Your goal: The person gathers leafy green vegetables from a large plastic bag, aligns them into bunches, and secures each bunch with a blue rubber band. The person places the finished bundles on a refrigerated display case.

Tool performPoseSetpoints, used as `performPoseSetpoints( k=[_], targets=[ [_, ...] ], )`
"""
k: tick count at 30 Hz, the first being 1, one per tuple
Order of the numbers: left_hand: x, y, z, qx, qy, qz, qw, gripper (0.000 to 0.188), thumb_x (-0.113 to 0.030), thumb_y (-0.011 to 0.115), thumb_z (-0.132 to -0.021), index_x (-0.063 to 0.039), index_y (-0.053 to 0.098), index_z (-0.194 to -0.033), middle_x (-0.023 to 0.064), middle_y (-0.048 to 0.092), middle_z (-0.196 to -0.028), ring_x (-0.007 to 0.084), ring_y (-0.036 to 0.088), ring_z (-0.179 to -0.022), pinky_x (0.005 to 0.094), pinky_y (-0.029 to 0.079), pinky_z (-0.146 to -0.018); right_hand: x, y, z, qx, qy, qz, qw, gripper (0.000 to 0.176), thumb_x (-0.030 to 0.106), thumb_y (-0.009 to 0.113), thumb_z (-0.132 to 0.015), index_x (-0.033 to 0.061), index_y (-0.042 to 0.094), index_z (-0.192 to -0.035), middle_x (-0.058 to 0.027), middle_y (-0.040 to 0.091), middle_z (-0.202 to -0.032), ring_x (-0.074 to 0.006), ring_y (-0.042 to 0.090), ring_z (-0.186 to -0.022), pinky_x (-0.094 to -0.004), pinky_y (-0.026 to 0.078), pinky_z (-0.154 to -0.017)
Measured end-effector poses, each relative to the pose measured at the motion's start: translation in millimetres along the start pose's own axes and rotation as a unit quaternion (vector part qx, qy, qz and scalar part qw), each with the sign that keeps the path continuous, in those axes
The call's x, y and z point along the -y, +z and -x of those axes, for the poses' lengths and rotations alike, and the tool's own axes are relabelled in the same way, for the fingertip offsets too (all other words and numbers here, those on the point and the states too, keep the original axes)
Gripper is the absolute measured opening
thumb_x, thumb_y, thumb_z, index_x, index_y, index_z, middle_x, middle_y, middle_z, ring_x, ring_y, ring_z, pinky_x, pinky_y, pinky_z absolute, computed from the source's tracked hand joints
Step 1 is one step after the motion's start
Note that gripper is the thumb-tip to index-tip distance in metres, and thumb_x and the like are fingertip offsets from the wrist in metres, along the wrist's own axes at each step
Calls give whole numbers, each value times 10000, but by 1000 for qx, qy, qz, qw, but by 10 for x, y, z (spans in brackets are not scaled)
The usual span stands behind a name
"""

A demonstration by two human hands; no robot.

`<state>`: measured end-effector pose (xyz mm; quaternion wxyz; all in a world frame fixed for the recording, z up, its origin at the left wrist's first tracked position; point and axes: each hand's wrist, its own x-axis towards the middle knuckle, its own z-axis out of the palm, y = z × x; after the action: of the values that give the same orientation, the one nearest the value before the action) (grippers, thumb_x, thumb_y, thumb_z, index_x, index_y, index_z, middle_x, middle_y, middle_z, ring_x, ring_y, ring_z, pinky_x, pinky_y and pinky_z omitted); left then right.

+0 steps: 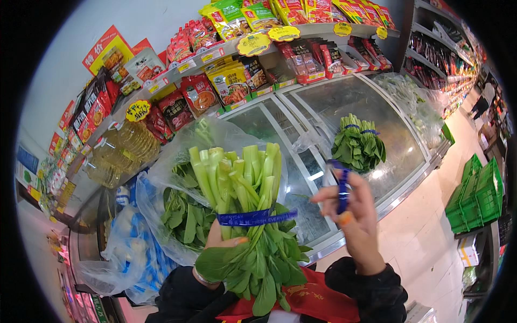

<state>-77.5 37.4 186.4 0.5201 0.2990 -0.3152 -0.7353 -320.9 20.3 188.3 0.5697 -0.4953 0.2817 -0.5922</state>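
Note:
My left hand [220, 239] grips a bunch of leafy greens [258, 258] from behind, its thick cut stems up and its leaves hanging down. A blue printed tape band [242, 218] crosses the stems, and its end sticks out past their right side. Apart from the bunch, my right hand [361, 230] holds a roll of blue tape [343, 190], seen nearly edge-on. Behind the left hand, more greens [188, 220] lie in a clear plastic bag [151, 202]. Two bunches bound with blue tape [357, 147] rest on the glass top of a chest freezer [319, 97].
Shelves [230, 48] of packaged seasonings run behind the freezer. Large oil bottles [137, 141] stand at left, above a blue-and-white plastic bag [139, 242]. Another bag of vegetables [416, 101] sits at the freezer's far end. Green crates [476, 198] stand across the aisle.

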Motion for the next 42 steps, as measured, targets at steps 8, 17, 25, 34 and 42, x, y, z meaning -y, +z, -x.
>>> performPoseSetpoints(
  k=[8,17,25,34,42],
  targets=[
    [237,-75,-139,73,-32,-23,997,791,-118,718,-699,16,318,-1368,160,510,-1268,275,544,-1130,406,447,-962,-379,68,-362,16,-83,184,979,977,286,903,-550,41,306,-1284,-21,441,-939,-116,392,-815,-251,368,-728],
    [759,-79,-1249,11,-118,78,990,255,-180,531,-880,12,602,-1031,105,659,-949,222,657,-798,357,555,-695,-724,-1283,337,-260,111,-31,959,389,167,544,-926,42,395,-1263,5,440,-831,-74,406,-672,-209,342,-594],
    [1219,27,-4161,21,-165,-158,973,294,-236,536,-890,33,592,-995,118,660,-874,238,660,-734,356,549,-638,-855,-1944,1372,-461,178,-34,869,238,205,509,-953,83,475,-1155,1,494,-763,-73,438,-622,-209,362,-540],
    [1979,223,-5247,-69,-19,-697,713,879,-615,650,-719,114,484,-1182,267,543,-1173,360,543,-1083,427,436,-910,-950,-2227,1630,-521,200,-32,829,215,160,517,-925,62,479,-1113,-33,531,-811,-115,477,-629,-237,416,-554],
    [1127,645,-3020,185,245,-519,798,425,-237,642,-819,-4,483,-1137,202,451,-1306,338,411,-1254,364,353,-1019,-968,-2161,698,-350,186,-52,916,233,194,462,-972,67,454,-1167,-43,547,-853,-99,458,-667,-237,371,-578]
  ],
)
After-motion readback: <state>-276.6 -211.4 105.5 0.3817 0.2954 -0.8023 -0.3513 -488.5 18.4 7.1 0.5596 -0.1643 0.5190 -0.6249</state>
